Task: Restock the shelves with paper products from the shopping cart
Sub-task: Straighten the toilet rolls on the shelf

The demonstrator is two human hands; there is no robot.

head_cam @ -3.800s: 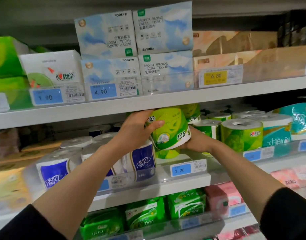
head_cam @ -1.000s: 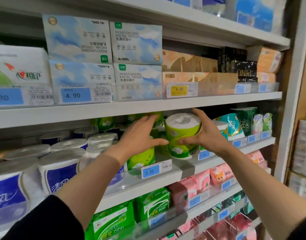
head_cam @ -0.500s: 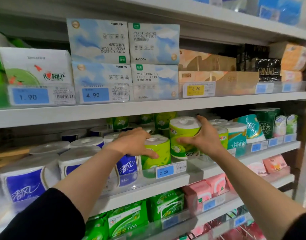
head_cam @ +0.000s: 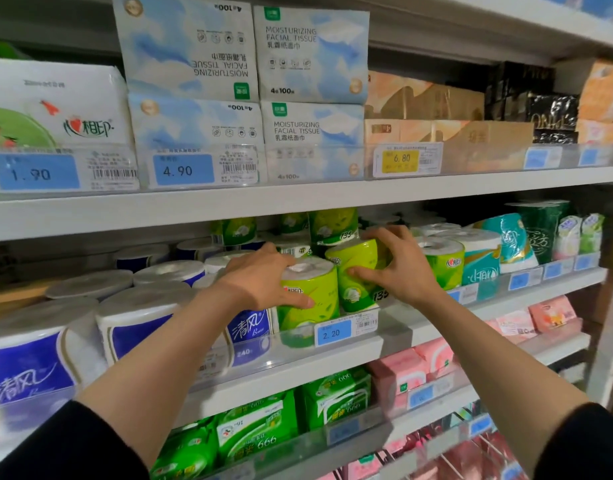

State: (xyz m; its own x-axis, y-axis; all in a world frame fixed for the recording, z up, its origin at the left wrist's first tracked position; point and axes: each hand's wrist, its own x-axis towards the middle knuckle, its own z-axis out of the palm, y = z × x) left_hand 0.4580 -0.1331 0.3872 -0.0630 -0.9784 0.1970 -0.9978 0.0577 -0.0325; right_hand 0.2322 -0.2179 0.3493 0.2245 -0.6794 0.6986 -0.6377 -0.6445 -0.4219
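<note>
Two green-wrapped toilet paper rolls stand at the front of the middle shelf [head_cam: 436, 327], behind the 2.20 price tag [head_cam: 333, 332]. My left hand [head_cam: 260, 282] grips the left green roll [head_cam: 313, 296], which stands upright, with the thumb across its front. My right hand [head_cam: 398, 268] holds the right green roll [head_cam: 358, 268], which leans back and to the left. More green rolls [head_cam: 332, 225] are stacked behind them. The shopping cart is out of view.
Blue-and-white rolls [head_cam: 142, 323] fill the shelf to the left; green and teal rolls [head_cam: 478, 258] stand to the right. Facial tissue packs [head_cam: 246, 84] sit on the shelf above. Green packs [head_cam: 263, 431] and pink packs [head_cam: 412, 368] lie on the lower shelves.
The right green roll has tipped from upright to a lean under my right hand. My left hand has stayed on the left roll. The camera has moved closer.
</note>
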